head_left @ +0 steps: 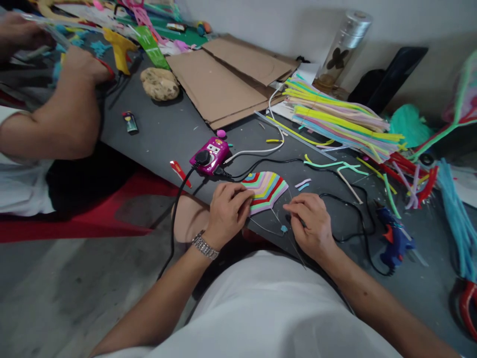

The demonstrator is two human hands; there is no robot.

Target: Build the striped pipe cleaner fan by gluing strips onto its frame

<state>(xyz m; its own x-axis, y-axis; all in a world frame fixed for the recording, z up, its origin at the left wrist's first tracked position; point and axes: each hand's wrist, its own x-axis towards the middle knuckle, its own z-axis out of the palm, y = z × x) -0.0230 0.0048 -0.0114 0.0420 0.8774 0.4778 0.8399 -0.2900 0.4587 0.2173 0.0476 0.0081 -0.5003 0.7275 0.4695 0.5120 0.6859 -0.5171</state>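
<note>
My left hand (231, 211) is closed on the left edge of a striped pipe-cleaner panel (266, 191), its rows bent in red, yellow, pink and green. Thumb and fingertips pinch that edge. Thin wires trail from the panel's lower side, and a small blue tuft (283, 228) sits by one of them. Right of the panel is my right hand (311, 221), with its fingers curled together close to the wires. Whether a wire is between those fingers I cannot make out. Short lilac and blue pipe-cleaner offcuts (303, 185) lie just beyond it.
Behind the panel sits a purple power socket (210, 155) with cables running across the table. A blue glue gun (395, 238) and red-handled scissors (468, 306) lie to the right. Bundled pipe cleaners (335, 112) and cardboard (231, 82) fill the back. A co-worker's arm (63, 109) is at left.
</note>
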